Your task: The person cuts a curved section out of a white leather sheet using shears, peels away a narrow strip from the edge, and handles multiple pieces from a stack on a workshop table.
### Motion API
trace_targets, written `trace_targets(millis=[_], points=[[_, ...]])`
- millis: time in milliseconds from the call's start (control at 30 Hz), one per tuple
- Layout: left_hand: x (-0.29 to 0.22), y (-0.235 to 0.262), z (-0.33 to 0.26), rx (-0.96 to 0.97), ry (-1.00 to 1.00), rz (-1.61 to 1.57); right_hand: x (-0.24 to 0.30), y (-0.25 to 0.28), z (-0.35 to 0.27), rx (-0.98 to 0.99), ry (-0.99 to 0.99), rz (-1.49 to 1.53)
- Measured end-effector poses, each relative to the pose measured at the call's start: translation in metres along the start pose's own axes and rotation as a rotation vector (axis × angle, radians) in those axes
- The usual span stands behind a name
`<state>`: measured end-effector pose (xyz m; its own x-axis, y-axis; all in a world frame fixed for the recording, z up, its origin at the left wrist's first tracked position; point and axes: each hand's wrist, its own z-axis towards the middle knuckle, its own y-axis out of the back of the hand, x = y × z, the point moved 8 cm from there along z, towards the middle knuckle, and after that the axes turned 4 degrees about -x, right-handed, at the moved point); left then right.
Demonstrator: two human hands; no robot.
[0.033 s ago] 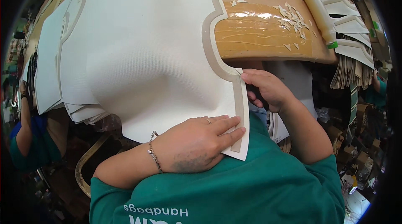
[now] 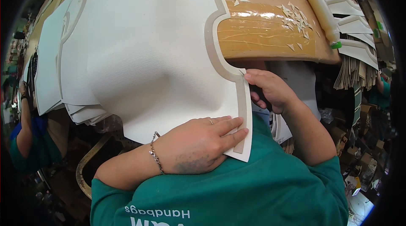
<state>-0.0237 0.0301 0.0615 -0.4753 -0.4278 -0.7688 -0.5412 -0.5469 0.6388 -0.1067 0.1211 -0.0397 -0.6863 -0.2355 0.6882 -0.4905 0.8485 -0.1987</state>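
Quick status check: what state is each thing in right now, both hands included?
Left hand: flat, pressing the sheet's lower corner.
Right hand: curled at the sheet's right edge; what it holds is hidden.
White sheet: bulging in the middle, tan border along its edge.
Stack of white pieces: fanned under the sheet.
Board: taped, strewn with scraps.
Roller: lying idle.

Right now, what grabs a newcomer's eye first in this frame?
The big white shaped sheet with a beige border fills the centre, draped toward the person. The left hand presses flat on its lower corner, while the right hand pinches the bordered edge. Behind, at upper right, a brown taped board carries small pale offcuts.
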Motion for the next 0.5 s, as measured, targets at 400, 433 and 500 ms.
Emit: trace_targets(millis=[400,433,500], points=[[-0.0009,-0.0008,-0.0011,0.053,-0.02,0.015,0.0083,-0.0086,0.003,-0.043,0.044,0.008],[-0.0008,-0.0006,-0.0013,0.057,-0.014,0.02,0.0085,-0.0092,0.0034,-0.039,0.042,0.004],[-0.0005,-0.0004,-0.0017,0.04,-0.023,-0.005,0.0056,-0.0061,0.0034,-0.031,0.038,-0.018]])
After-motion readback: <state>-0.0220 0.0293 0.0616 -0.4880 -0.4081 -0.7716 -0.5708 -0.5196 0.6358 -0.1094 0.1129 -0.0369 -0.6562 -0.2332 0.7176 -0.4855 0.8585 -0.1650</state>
